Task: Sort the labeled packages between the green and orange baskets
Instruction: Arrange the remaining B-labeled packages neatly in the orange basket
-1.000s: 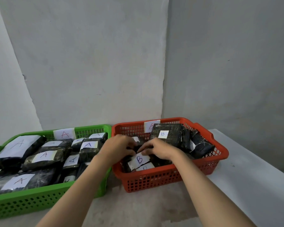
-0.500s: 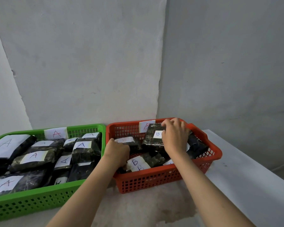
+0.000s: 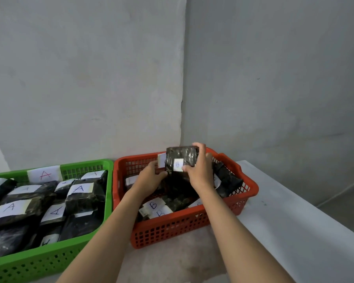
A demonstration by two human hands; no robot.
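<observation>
Right hand grips B-labeled package, label outward for reading | left hand steadies its edge, fingers curled | orange basket beneath fingers.

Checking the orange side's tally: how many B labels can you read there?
3. One on the package that both hands hold upright above the orange basket; two on packages at its front, and. Other labels are hidden or unreadable.
</observation>
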